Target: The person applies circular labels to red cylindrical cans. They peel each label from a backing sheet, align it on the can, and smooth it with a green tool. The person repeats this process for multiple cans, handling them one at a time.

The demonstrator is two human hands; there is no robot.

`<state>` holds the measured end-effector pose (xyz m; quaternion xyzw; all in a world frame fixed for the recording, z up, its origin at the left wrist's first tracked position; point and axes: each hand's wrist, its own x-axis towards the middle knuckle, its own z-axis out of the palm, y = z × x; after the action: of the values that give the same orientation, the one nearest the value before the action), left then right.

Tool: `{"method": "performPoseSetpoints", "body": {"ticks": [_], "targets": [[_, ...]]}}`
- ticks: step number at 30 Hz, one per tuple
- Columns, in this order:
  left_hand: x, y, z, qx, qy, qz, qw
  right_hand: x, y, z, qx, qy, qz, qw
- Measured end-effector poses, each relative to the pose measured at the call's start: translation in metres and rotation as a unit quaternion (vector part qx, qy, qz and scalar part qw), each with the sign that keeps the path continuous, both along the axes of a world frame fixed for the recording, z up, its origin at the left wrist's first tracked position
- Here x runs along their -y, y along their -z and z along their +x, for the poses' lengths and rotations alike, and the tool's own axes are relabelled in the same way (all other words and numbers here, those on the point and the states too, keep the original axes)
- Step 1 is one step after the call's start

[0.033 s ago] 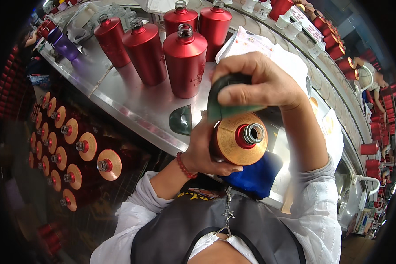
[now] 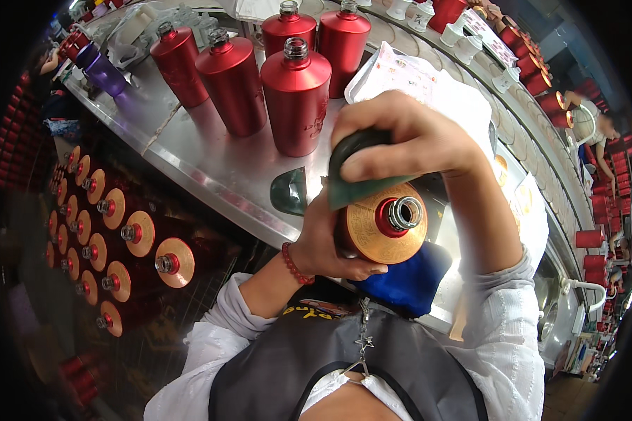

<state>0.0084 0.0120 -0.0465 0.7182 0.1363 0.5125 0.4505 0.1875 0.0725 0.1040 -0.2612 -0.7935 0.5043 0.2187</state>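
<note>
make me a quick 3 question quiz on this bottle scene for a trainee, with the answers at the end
1. True or false: the left grip is holding one of the red-shouldered bottles.
2. How many red-shouldered bottles stand in the group on the metal table just beyond the grips?
3. Fill in the colour: the right grip holds a dark ____ piece.

Key:
1. False; it is holding a gold-shouldered bottle.
2. Five.
3. Green.
</note>
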Motion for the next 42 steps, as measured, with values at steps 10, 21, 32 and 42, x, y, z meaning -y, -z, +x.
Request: {"method": "performPoseSetpoints", "body": {"ticks": [10,21,32,42], "targets": [[-0.006,-0.003,-0.003,0.032,0.088,-0.064,0.994,0.084,0.028,0.048,-0.069,0.323,0.019,0.944],[0.033,-0.026,-0.011,-0.075,-0.285,0.398,0.869,0.149,0.053,0.018,0.025,0.347,0.172,0.922],[0.051,-0.025,-0.013,-0.059,-0.283,0.307,0.907,0.155,0.059,0.014,0.050,0.344,0.227,0.910],[0.042,-0.041,-0.018,-0.106,-0.276,0.326,0.898,0.158,0.058,0.011,0.048,0.367,0.207,0.905]]}}
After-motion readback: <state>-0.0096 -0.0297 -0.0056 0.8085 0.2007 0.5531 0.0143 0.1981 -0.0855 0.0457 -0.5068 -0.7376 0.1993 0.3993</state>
